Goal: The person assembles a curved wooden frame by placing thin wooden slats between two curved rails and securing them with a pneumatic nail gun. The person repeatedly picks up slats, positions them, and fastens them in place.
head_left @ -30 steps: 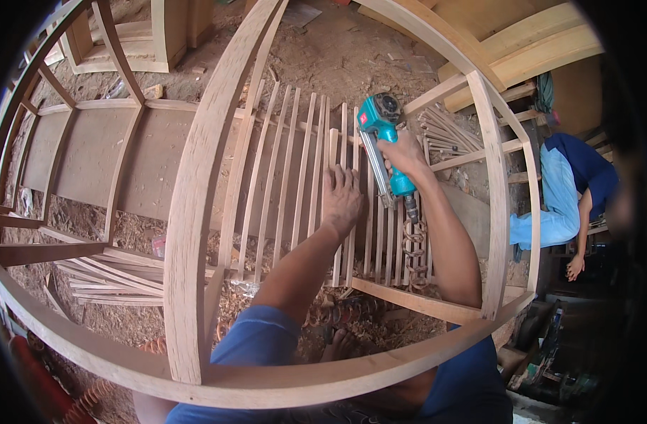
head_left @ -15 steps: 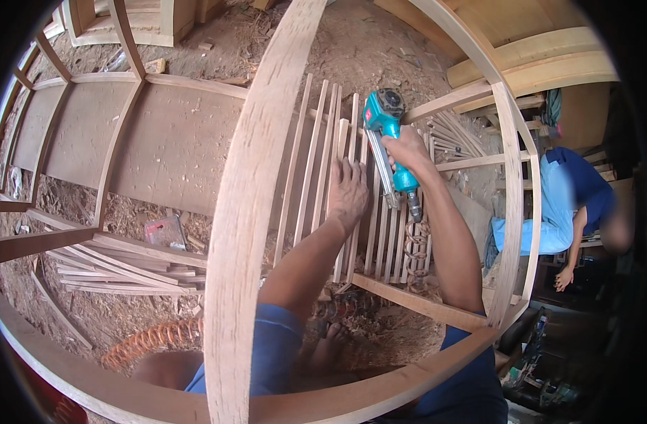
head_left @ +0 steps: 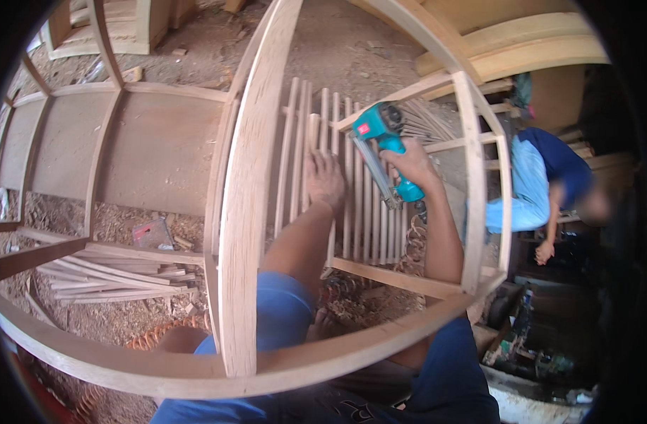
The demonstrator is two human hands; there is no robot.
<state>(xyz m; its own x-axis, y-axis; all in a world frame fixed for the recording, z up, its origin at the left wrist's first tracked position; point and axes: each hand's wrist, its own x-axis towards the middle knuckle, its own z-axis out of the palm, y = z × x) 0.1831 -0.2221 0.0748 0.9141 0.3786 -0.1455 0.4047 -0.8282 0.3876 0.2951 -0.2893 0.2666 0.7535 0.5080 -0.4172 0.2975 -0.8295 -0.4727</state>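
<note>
My left hand [head_left: 325,182] lies with fingers stretched over a row of thin wooden slats [head_left: 347,212], near the upper end of a shorter slat [head_left: 314,129]. Just to its right, my right hand [head_left: 413,166] grips the handle of a teal air nailer [head_left: 377,121], its long silver magazine slanting down over the slats. The slats run side by side across a panel of the wooden frame [head_left: 241,198] around my arms. Where the nailer's tip meets the wood cannot be made out.
Thick frame bars cross close in front, including the curved lower rail [head_left: 140,371]. Loose wood strips [head_left: 111,277] lie at left, beside a flat red-and-clear packet [head_left: 152,233]. An orange coiled air hose [head_left: 167,332] runs low. Another person [head_left: 542,177] sits bent over at right.
The whole scene has shifted left in view, and the near frame bars look displaced. The nailer has tilted, so its magazine slants more. My left hand stays on the slats.
</note>
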